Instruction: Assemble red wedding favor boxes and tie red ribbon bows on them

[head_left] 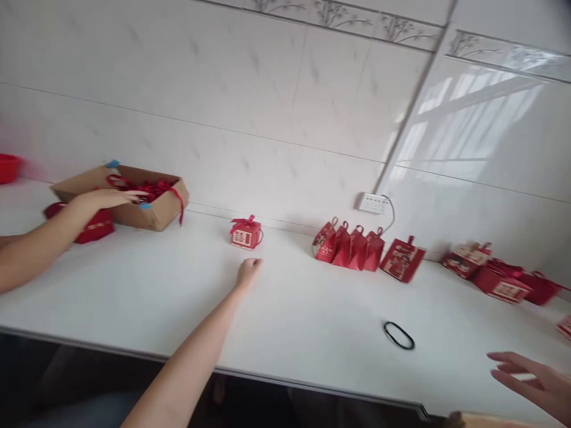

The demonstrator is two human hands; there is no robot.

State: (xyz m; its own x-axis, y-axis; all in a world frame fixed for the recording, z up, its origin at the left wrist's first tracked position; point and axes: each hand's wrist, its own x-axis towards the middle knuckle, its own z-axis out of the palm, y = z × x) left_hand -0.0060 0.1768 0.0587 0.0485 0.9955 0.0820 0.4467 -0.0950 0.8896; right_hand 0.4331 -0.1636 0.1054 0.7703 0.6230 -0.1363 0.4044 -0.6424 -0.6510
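Observation:
My left hand (250, 272) is closed in a fist over the white table, just in front of a small red gift box (243, 236) with a ribbon bow and a pale label. The inside of the fist is hidden. At the lower right, my right hand (530, 380) hovers with its fingers apart and nothing in them. A black oval band (399, 336) lies on the table to its left. Beyond the band are several red boxes with loop handles in a row (350, 246) and a leaning red box (404, 260).
At the left, another person's hand (111, 199) reaches over a cardboard box (163, 208) with red ribbons inside. A dark red pouch-like thing (96, 229) lies beside it. More red boxes (502, 280) stand at the right. A power strip (373, 203) is against the tiled wall.

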